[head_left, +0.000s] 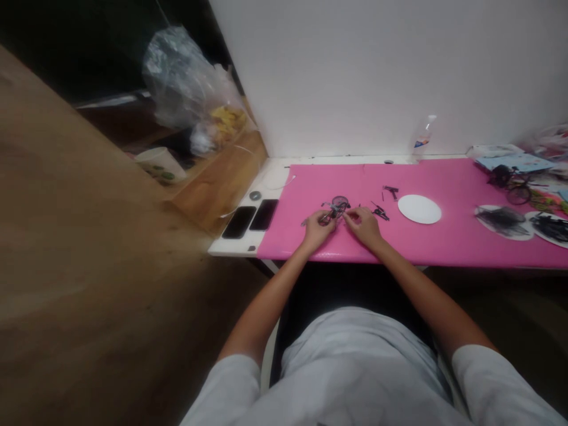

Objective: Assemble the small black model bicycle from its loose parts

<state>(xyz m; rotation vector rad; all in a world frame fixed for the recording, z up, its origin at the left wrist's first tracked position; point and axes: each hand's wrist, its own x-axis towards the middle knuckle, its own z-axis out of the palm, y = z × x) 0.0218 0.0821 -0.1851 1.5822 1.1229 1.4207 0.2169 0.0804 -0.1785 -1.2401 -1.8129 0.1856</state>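
Between my hands, over the pink table cover (306, 183), is a small black model bicycle (339, 203) with a spoked wheel at its far end. My left hand (318, 229) is closed on its near left side. The fingers of my right hand (361, 225) are pinched together against its right side; whether they hold a small part I cannot make out. Just beyond my right hand lie loose black parts (380, 212). Farther back is another black piece (391, 191), next to a thin stick. My fingers hide the lower part of the bicycle.
A white plate (419, 209) lies to the right. Farther right are plates of dark parts (504, 221) and another model bicycle (517, 183). Two phones (263, 215) rest at the table's left end. A bottle (425, 133) stands by the white wall; plastic bags (177, 77) hang at left.
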